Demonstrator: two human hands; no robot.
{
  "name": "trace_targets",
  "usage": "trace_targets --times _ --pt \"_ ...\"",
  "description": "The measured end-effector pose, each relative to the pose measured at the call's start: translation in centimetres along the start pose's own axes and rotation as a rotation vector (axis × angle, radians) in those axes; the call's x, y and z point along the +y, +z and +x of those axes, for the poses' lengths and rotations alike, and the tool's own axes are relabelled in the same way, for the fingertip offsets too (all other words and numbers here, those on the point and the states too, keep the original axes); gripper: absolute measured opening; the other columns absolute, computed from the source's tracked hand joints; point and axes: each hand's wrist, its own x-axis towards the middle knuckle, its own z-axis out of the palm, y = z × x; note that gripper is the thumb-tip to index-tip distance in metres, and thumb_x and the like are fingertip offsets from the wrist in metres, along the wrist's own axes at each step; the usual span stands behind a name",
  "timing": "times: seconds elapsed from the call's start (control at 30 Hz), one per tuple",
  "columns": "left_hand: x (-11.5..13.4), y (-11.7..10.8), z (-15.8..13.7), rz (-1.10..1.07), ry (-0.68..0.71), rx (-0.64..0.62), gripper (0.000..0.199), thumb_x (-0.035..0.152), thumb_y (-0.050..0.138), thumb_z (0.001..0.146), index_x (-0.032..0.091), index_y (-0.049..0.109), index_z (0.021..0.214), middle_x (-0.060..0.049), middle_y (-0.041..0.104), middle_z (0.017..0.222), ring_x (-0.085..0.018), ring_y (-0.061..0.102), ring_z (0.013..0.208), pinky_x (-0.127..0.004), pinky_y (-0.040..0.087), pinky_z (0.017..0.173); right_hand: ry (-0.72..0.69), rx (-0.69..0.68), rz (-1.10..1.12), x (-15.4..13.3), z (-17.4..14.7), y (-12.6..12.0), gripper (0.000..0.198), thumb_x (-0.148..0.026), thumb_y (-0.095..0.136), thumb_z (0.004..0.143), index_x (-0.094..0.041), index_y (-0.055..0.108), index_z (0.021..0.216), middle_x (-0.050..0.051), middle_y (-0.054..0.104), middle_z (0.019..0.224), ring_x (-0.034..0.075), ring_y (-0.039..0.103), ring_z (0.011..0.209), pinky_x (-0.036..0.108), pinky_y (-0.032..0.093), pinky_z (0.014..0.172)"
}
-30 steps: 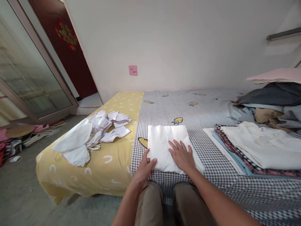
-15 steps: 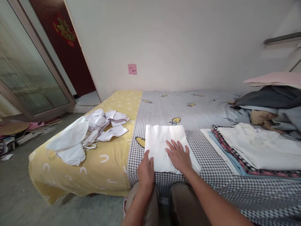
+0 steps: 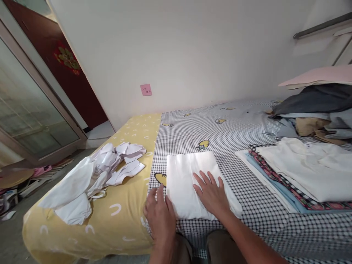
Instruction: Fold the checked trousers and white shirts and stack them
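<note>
A white garment (image 3: 183, 176), folded into a neat rectangle, lies on the black-and-white checked cloth (image 3: 187, 132) right in front of my knees. Spread flat over its right half, my right hand (image 3: 211, 194) has its fingers apart. My left hand (image 3: 161, 212) is beside the garment's lower left edge, fingers parted and curved, with nothing in it. Whether the left thumb touches the fabric I cannot tell.
Crumpled white clothes (image 3: 104, 172) lie on the yellow cloth (image 3: 123, 209) to the left. At the right is a stack of folded clothes (image 3: 299, 172), a white one on top. Behind it sits a pile of dark clothes (image 3: 316, 101). A pink note (image 3: 146, 90) sticks to the wall.
My left hand has let go of the garment's left edge and moved slightly left, its fingers opening. My right hand stays flat on the garment. The view has tilted somewhat.
</note>
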Motion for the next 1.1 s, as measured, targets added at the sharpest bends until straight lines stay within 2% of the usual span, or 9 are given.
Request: trace_targets --times 0.07,0.1,0.13,0.2,0.33,0.43,0.53,0.87,1.1 --pt "1.7 0.6 -0.2 0.010 0.211 0.072 0.045 0.016 0.042 0.094 0.020 0.062 0.134 -0.019 0.057 0.143 -0.033 0.050 0.136 -0.057 0.028 0.118 0.002 0.006 -0.003 -0.1 0.0 -0.1 0.053 -0.049 0.034 0.103 -0.037 0.040 0.154 0.000 0.037 0.163 0.032 0.025 0.152 0.065 0.010 0.120" --pt "2.5 1.2 -0.3 0.007 0.312 0.057 0.047 0.017 0.043 0.095 0.025 0.059 0.138 -0.015 0.055 0.147 -0.030 0.047 0.140 -0.057 0.022 0.122 0.002 0.007 -0.004 -0.2 0.0 -0.2 0.053 -0.048 0.034 0.103 -0.036 0.040 0.154 0.000 0.037 0.163 0.032 0.025 0.152 0.065 0.010 0.119" --pt "3.1 2.0 -0.3 0.009 0.394 0.008 0.049 0.019 0.043 0.096 0.029 0.055 0.142 -0.011 0.053 0.151 -0.028 0.044 0.144 -0.057 0.018 0.125 0.003 0.008 -0.003 -0.2 0.0 -0.3 0.053 -0.047 0.034 0.103 -0.036 0.041 0.154 0.000 0.037 0.163 0.032 0.026 0.152 0.066 0.011 0.119" --pt "3.6 4.1 0.0 0.050 0.463 -0.159 0.049 0.027 0.042 0.099 0.034 0.048 0.147 -0.005 0.050 0.155 -0.027 0.039 0.147 -0.060 0.017 0.126 0.003 0.005 0.005 -0.3 0.0 -0.5 0.052 -0.047 0.034 0.103 -0.036 0.041 0.154 0.000 0.037 0.163 0.032 0.026 0.152 0.065 0.012 0.119" --pt "2.6 7.6 2.2 0.223 0.373 -0.426 0.051 0.042 0.033 0.101 0.032 0.040 0.151 -0.003 0.038 0.161 -0.028 0.034 0.150 -0.066 0.023 0.122 0.003 0.013 0.027 -0.3 0.0 -0.7 0.054 -0.052 0.033 0.103 -0.036 0.041 0.154 0.002 0.039 0.162 0.032 0.026 0.152 0.065 0.011 0.119" --pt "2.4 8.2 4.5 0.298 0.293 -0.546 0.054 0.046 0.028 0.102 0.033 0.033 0.154 -0.002 0.024 0.166 -0.028 0.023 0.154 -0.068 0.020 0.122 -0.001 0.022 0.053 -0.3 0.1 -0.7 0.054 -0.053 0.033 0.102 -0.036 0.042 0.153 0.002 0.039 0.162 0.033 0.026 0.152 0.065 0.009 0.120" --pt "3.0 8.2 6.3 0.314 0.252 -0.642 0.057 0.048 0.023 0.102 0.033 0.025 0.156 0.000 0.016 0.168 -0.027 0.015 0.156 -0.069 0.015 0.122 -0.003 0.017 0.080 -0.3 0.1 -0.6 0.054 -0.052 0.035 0.102 -0.036 0.043 0.153 0.001 0.038 0.162 0.033 0.025 0.153 0.065 0.009 0.120" --pt "3.3 10.9 10.3 0.321 0.218 -0.657 0.061 0.053 0.019 0.100 0.034 0.019 0.158 0.004 0.011 0.169 -0.030 0.007 0.157 -0.069 0.009 0.123 -0.008 0.010 0.082 0.0 0.3 -0.3 0.053 -0.050 0.038 0.101 -0.038 0.043 0.152 0.000 0.037 0.162 0.034 0.026 0.152 0.068 0.013 0.119" --pt "3.4 12.4 11.8 0.289 0.196 -0.626 0.062 0.056 0.018 0.099 0.034 0.020 0.157 0.004 0.012 0.169 -0.033 0.008 0.157 -0.068 0.012 0.123 -0.005 0.006 0.042 0.1 0.4 -0.1 0.053 -0.050 0.037 0.101 -0.039 0.042 0.153 0.000 0.037 0.162 0.034 0.027 0.151 0.068 0.014 0.119"
